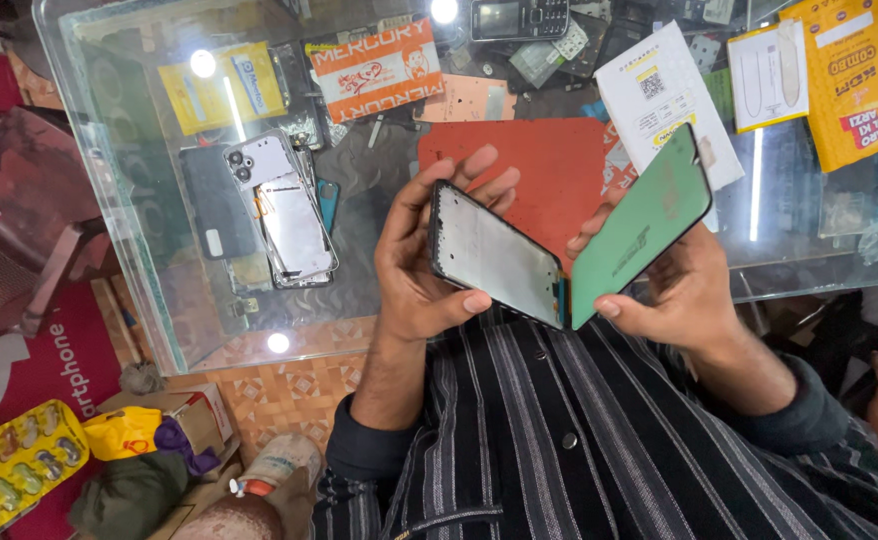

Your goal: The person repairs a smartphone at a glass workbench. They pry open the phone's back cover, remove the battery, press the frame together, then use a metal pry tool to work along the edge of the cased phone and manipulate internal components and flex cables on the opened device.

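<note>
A glass-topped bench [139,300] fills the upper frame, reflecting 4 round lights [203,63]. Patterned orange floor tiles [279,390] show at lower left, beside a red mat [64,365].

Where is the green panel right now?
In the head view the green panel is right of centre, held in the right hand, edge to edge with the phone frame in the left hand, above the glass table.

Keypad phone [519,17] cut off above
</note>
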Action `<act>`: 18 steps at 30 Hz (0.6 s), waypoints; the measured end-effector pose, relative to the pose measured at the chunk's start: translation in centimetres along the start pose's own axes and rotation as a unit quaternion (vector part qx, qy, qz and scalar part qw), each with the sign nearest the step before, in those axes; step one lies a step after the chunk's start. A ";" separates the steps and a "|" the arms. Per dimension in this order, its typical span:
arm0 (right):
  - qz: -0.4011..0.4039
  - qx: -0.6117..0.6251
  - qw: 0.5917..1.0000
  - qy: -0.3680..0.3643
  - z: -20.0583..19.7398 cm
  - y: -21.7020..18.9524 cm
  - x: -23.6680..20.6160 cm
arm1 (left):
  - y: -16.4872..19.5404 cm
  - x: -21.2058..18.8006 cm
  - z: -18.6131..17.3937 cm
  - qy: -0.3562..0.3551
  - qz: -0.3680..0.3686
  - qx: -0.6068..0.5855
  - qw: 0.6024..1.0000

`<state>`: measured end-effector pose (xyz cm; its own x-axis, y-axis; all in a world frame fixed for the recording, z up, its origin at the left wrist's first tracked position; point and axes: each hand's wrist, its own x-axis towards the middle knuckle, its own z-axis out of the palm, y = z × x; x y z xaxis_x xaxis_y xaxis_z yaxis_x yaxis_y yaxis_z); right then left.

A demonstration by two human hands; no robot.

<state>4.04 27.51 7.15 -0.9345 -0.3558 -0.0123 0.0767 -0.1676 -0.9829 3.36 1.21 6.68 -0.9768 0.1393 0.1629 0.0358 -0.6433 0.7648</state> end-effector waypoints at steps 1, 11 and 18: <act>0.004 -0.025 1.000 -0.004 -0.1 -0.2 0.0 | 0.0 0.0 0.1 -0.004 -0.002 0.005 1.000; -0.063 -0.308 0.944 -0.099 0.9 -3.1 2.3 | 0.3 0.2 1.1 -0.062 -0.033 0.037 0.997; -0.050 -0.344 0.930 -0.117 2.1 -4.1 2.9 | 0.6 0.2 1.4 -0.086 -0.054 0.053 0.993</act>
<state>1.73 25.23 11.53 -0.8172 -0.5744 0.0470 -0.3225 0.3882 -0.8633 3.53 1.90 8.06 -0.9262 0.3349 0.1734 -0.0363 -0.5368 0.8429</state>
